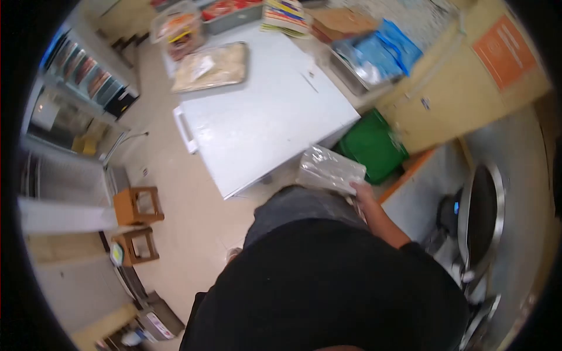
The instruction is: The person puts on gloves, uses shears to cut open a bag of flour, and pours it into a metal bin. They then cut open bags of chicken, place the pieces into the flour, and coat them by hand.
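Observation:
My right hand [364, 194] grips the near edge of a clear plastic-wrapped package [329, 169], held low in front of my body beside the corner of a white table [263, 123]. My forearm runs back from it to my black shirt. My left hand does not show anywhere in the head view.
On the table's far end lie a foil tray of wrapped food [209, 66] and a clear tub [177, 27]. A green bin [372, 145] stands by the table, blue bags [380, 52] beyond. Two wooden stools [138, 206] sit left. A metal machine [480, 216] is at right.

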Motion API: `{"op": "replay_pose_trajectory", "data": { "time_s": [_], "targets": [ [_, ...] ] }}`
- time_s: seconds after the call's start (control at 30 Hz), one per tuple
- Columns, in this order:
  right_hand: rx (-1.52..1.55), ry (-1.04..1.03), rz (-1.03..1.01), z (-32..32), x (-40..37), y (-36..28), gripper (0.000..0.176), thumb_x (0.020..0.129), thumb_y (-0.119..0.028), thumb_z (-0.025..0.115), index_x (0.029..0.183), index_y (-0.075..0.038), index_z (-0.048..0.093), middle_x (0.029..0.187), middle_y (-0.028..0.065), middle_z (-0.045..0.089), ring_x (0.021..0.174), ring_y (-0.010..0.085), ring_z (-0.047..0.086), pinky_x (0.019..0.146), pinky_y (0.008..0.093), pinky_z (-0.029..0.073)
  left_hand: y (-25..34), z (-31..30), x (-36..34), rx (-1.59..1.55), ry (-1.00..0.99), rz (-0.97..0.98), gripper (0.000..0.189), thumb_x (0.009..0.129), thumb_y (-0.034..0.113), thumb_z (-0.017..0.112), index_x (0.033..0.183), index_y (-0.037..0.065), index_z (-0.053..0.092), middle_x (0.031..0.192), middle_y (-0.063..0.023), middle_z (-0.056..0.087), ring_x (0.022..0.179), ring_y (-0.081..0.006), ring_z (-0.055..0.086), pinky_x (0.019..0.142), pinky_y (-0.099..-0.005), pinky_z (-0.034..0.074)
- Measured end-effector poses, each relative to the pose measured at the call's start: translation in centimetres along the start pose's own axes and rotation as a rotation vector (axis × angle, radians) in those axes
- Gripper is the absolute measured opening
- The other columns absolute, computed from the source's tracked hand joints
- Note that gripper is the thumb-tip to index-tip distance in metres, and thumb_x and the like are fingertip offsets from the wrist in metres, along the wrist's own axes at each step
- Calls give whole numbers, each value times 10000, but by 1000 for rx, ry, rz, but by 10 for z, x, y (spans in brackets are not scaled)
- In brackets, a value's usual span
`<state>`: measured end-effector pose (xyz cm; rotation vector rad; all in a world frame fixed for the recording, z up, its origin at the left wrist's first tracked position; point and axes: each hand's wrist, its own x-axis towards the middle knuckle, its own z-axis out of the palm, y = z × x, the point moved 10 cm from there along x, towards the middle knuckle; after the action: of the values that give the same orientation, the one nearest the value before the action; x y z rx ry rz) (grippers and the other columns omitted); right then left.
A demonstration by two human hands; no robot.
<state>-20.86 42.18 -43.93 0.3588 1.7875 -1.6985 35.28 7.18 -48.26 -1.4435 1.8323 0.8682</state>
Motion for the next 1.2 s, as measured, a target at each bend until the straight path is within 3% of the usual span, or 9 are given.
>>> {"op": "replay_pose_trajectory", "data": {
  "time_s": [0.23, 0.3, 0.4, 0.53, 0.67, 0.8, 1.0, 1.13, 1.2],
  "targets": [
    [-312, -57, -182, -23, 21, 62, 366, 893, -127, 631, 1231, -14, 548, 1146, 143, 613, 997, 267, 600, 810, 394, 512, 52, -78, 74, 31, 20, 214, 366, 848, 379, 595, 1040, 71, 646, 950, -206, 682, 960, -334, 657, 787, -467, 518],
    [230, 135, 204, 15, -57, 10, 315, 915, -158, 612, 1191, -20, 551, 1101, 137, 615, 933, 246, 604, 731, 357, 523, 63, -90, 84, 13, 28, 248, 363, 850, 378, 595, 1037, 71, 646, 947, -204, 682, 955, -334, 657, 784, -468, 518],
    [148, 253, 106, -11, -5, 68, 247, 922, -153, 598, 1133, -32, 554, 1035, 112, 613, 843, 225, 599, 710, 338, 516, 78, -106, 88, 25, 27, 286, 358, 852, 376, 594, 1033, 72, 646, 943, -201, 682, 946, -334, 657, 779, -468, 518],
    [-524, 271, -641, -26, 60, 88, 252, 910, -190, 629, 1117, -74, 543, 1030, 86, 592, 832, 221, 575, 704, 329, 508, 83, -109, 81, 53, 5, 299, 351, 855, 374, 594, 1027, 72, 647, 937, -197, 682, 935, -334, 657, 772, -468, 519],
    [641, 387, -74, -15, 23, 5, 493, 887, -334, 692, 1262, -101, 473, 1160, 102, 571, 1013, 247, 568, 844, 336, 487, 73, -102, 82, 97, -23, 303, 345, 858, 372, 593, 1021, 73, 647, 932, -193, 682, 924, -334, 657, 765, -469, 519],
    [201, 336, 236, 8, -28, -43, 726, 901, -438, 646, 1444, -90, 312, 1280, 197, 528, 1217, 251, 510, 990, 344, 409, 64, -98, 84, 162, -47, 318, 339, 861, 369, 592, 1015, 73, 647, 926, -189, 682, 913, -334, 657, 758, -469, 520],
    [-528, -156, -90, 70, -48, -23, 498, 894, -518, 597, 1098, -64, 614, 1045, 42, 626, 996, 148, 568, 836, 320, 453, 84, -97, 92, 252, -78, 392, 329, 865, 366, 591, 1007, 74, 648, 918, -183, 682, 897, -334, 657, 748, -470, 520],
    [-903, -203, -449, 79, -71, 8, 547, 873, -475, 631, 1218, -53, 586, 1054, 121, 679, 971, 217, 635, 878, 350, 487, 128, -86, 100, 385, -115, 497, 323, 868, 364, 590, 1001, 74, 648, 913, -179, 682, 886, -334, 657, 741, -471, 521],
    [-642, -345, -265, 68, -81, 40, 504, 879, -422, 636, 1198, -35, 590, 1061, 139, 686, 1011, 248, 644, 896, 353, 489, 161, -67, 100, 465, -143, 558, 321, 869, 362, 590, 998, 75, 648, 910, -177, 682, 881, -334, 657, 738, -471, 521]
  ]
}}
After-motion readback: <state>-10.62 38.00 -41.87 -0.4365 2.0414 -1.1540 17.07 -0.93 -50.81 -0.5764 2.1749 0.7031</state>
